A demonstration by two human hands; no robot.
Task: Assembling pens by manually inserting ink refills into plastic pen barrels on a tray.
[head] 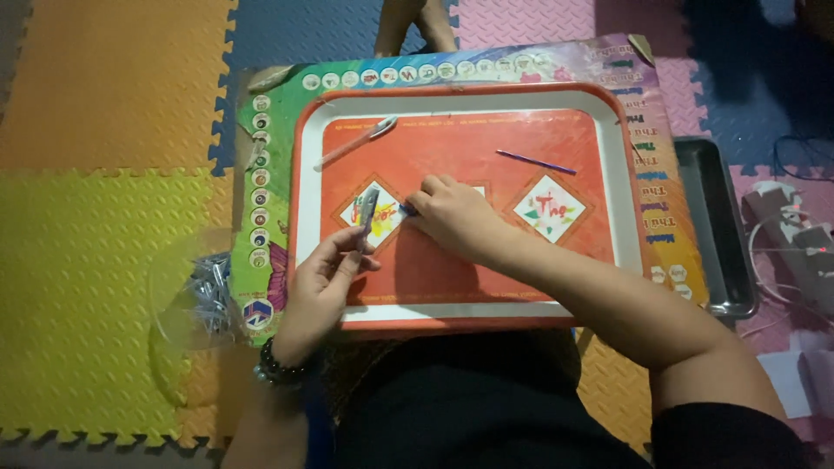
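Red plastic tray (306,174), white-rimmed, carried on a colourful printed board (660,165) over foam mats of yellow, orange, blue and pink (95,243)

Nearest, past the tray's near-left corner: left hand (323,287), beaded bracelet (276,369) at the wrist, fingers pressed together in a pinch on a small grey pen-like part (368,208). Long axis of that part close to upright in the picture, leaning slightly, top end over the left diamond picture (388,219) printed on the tray floor

Just beyond, at the tray's middle: right hand (456,213), knuckles up, fingers curled and pressed down, tips pinching something small and dark, too small to tell what. Right fingertips just to the right of the grey part, near but apart. Forearm running in from the near-right edge of the tray

Further, toward the far-right corner: thin purple stick (536,162) lying flat, long axis running left to right and sloping a little nearer at its right end, well apart from both hands, right hand the nearer one. Toward the far-left corner: pale pen (358,141) lying on a slant, closer to the left hand

Off the tray's left edge, on the yellow mat: clear round container (174,304) with a heap of grey metal-looking bits (211,295). Off the board's right edge: dark metal tray (714,226)
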